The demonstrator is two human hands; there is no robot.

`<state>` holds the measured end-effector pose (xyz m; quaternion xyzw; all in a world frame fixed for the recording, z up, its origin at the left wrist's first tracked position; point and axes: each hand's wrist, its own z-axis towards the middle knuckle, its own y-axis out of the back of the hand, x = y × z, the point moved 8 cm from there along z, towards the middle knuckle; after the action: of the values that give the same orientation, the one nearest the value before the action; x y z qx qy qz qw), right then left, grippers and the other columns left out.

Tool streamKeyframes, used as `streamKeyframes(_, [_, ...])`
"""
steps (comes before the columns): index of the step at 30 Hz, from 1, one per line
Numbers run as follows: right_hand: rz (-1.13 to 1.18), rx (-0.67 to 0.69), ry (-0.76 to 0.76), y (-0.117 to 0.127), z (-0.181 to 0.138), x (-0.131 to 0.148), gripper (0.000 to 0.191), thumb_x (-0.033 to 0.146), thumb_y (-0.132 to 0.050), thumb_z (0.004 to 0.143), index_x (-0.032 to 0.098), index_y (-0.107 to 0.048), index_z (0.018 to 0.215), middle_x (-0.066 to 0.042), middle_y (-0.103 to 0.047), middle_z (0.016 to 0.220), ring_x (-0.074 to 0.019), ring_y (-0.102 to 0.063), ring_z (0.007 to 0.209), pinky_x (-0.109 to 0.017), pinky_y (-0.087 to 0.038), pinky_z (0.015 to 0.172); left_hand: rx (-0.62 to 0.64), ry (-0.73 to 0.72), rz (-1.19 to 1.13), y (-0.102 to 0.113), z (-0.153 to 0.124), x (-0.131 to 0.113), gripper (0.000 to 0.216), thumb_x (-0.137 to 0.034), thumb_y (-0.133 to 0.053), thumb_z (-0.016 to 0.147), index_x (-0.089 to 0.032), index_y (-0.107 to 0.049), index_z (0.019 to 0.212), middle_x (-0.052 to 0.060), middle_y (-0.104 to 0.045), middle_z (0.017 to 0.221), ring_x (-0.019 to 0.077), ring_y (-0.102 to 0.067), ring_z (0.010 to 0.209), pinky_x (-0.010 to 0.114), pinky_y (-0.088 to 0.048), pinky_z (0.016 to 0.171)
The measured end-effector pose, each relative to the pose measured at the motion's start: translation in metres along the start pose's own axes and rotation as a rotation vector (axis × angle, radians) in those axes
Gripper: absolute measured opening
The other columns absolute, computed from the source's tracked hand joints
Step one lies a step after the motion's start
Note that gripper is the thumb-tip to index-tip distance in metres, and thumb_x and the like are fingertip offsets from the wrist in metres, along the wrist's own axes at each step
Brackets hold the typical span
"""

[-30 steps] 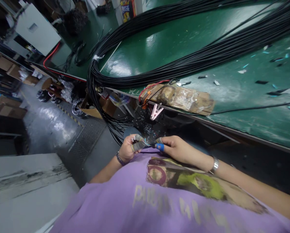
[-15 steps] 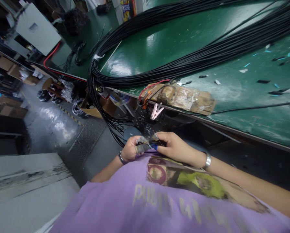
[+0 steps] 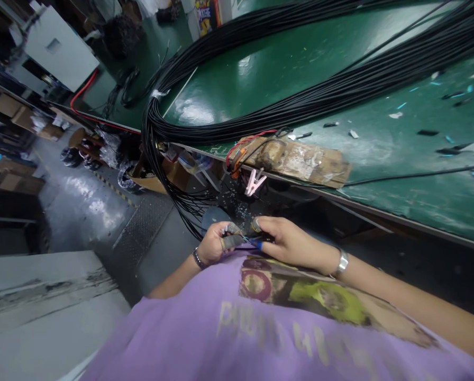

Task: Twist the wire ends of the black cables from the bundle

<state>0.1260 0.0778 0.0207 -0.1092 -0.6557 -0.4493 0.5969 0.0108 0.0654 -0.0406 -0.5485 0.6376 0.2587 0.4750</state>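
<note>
Wire ends (image 3: 245,239) sit pinched between your left hand (image 3: 215,244) and right hand (image 3: 285,242), both closed on them just above your lap; judging by the black cable bundle (image 3: 284,114) on the green bench (image 3: 383,143), plenty remains

A green workbench (image 3: 284,69) stands above a grey concrete floor (image 3: 82,206) with cardboard boxes (image 3: 12,106) behind.

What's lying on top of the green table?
On the green table lie a big bundle of black cables, a taped cardboard piece at its edge, and small scraps. The surface beneath the cables is covered.
</note>
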Motion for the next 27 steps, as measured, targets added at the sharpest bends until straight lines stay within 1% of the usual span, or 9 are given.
streamKeyframes(3, [0.044, 0.027, -0.037, -0.001, 0.002, 0.001, 0.009, 0.017, -0.045, 0.073, 0.018, -0.055, 0.072, -0.004, -0.06, 0.071, -0.0157, -0.052, 0.064, -0.028, -0.042, 0.062, 0.064, -0.039, 0.071, -0.008, -0.001, -0.01, 0.042, -0.046, -0.081, 0.051, -0.011, -0.059, 0.06, -0.004, -0.05, 0.048, 0.0037, -0.04, 0.044, 0.017, -0.032, 0.044])
streamKeyframes(6, [0.057, -0.003, -0.161, -0.002, 0.005, -0.008, 0.01, 0.02, -0.045, 0.074, 0.018, -0.052, 0.067, -0.002, -0.057, 0.065, -0.0143, -0.048, 0.059, -0.026, -0.04, 0.057, 0.116, -0.053, 0.117, -0.016, -0.001, -0.018, 0.042, -0.044, -0.082, 0.047, -0.01, -0.06, 0.058, -0.001, -0.055, 0.055, 0.0063, -0.045, 0.052, 0.019, -0.039, 0.052])
streamKeyframes(9, [0.055, -0.022, -0.316, -0.006, 0.004, -0.024, 0.009, 0.019, -0.045, 0.071, 0.018, -0.05, 0.064, 0.0, -0.054, 0.061, -0.0132, -0.046, 0.057, -0.026, -0.039, 0.056, 0.096, -0.061, 0.116, -0.015, -0.002, -0.021, 0.042, -0.045, -0.082, 0.047, -0.01, -0.061, 0.058, -0.001, -0.055, 0.055, 0.0065, -0.045, 0.052, 0.019, -0.038, 0.052])
streamKeyframes(11, [0.083, -0.027, -0.364, -0.008, 0.002, -0.031, 0.01, 0.021, -0.045, 0.072, 0.018, -0.05, 0.064, 0.0, -0.053, 0.059, -0.013, -0.045, 0.056, -0.026, -0.039, 0.055, 0.057, -0.07, 0.1, -0.01, -0.001, -0.02, 0.043, -0.045, -0.083, 0.046, -0.01, -0.061, 0.058, -0.001, -0.054, 0.053, 0.0063, -0.044, 0.05, 0.019, -0.037, 0.05])
streamKeyframes(13, [0.14, -0.079, -0.343, -0.003, 0.001, -0.03, 0.015, 0.028, -0.046, 0.077, 0.018, -0.051, 0.067, 0.0, -0.054, 0.062, -0.0133, -0.046, 0.058, -0.026, -0.041, 0.057, 0.028, -0.073, 0.075, -0.005, -0.001, -0.018, 0.043, -0.047, -0.082, 0.047, -0.011, -0.061, 0.058, -0.002, -0.052, 0.05, 0.0054, -0.042, 0.047, 0.018, -0.036, 0.048])
streamKeyframes(16, [0.2, -0.152, -0.222, 0.006, 0.001, -0.02, 0.02, 0.035, -0.047, 0.081, 0.017, -0.055, 0.075, -0.002, -0.058, 0.071, -0.0143, -0.05, 0.065, -0.027, -0.043, 0.062, 0.025, -0.072, 0.056, -0.001, 0.0, -0.013, 0.043, -0.048, -0.081, 0.048, -0.011, -0.06, 0.057, -0.005, -0.046, 0.045, 0.0035, -0.036, 0.042, 0.018, -0.033, 0.044])
streamKeyframes(20, [0.116, -0.086, -0.084, 0.003, 0.003, -0.006, 0.011, 0.024, -0.05, 0.076, 0.017, -0.058, 0.076, -0.004, -0.06, 0.074, -0.0153, -0.052, 0.068, -0.028, -0.044, 0.066, 0.016, -0.082, 0.056, 0.001, 0.001, -0.01, 0.043, -0.046, -0.082, 0.048, -0.011, -0.059, 0.058, -0.006, -0.044, 0.043, 0.0025, -0.033, 0.04, 0.017, -0.03, 0.042])
streamKeyframes(23, [0.18, -0.034, -0.125, -0.003, 0.002, -0.01, 0.012, 0.027, -0.05, 0.077, 0.017, -0.055, 0.074, -0.003, -0.059, 0.071, -0.0145, -0.051, 0.065, -0.028, -0.044, 0.064, 0.007, -0.098, 0.064, 0.002, 0.001, -0.011, 0.042, -0.045, -0.082, 0.048, -0.011, -0.058, 0.058, -0.006, -0.044, 0.043, 0.0026, -0.034, 0.04, 0.017, -0.03, 0.043])
streamKeyframes(27, [0.285, -0.101, -0.228, 0.001, 0.0, -0.022, 0.025, 0.042, -0.05, 0.081, 0.018, -0.054, 0.075, -0.002, -0.058, 0.07, -0.0138, -0.05, 0.065, -0.026, -0.044, 0.062, 0.029, -0.099, 0.063, -0.001, 0.001, -0.013, 0.043, -0.046, -0.082, 0.048, -0.011, -0.058, 0.057, -0.006, -0.045, 0.043, 0.0033, -0.036, 0.041, 0.017, -0.032, 0.044])
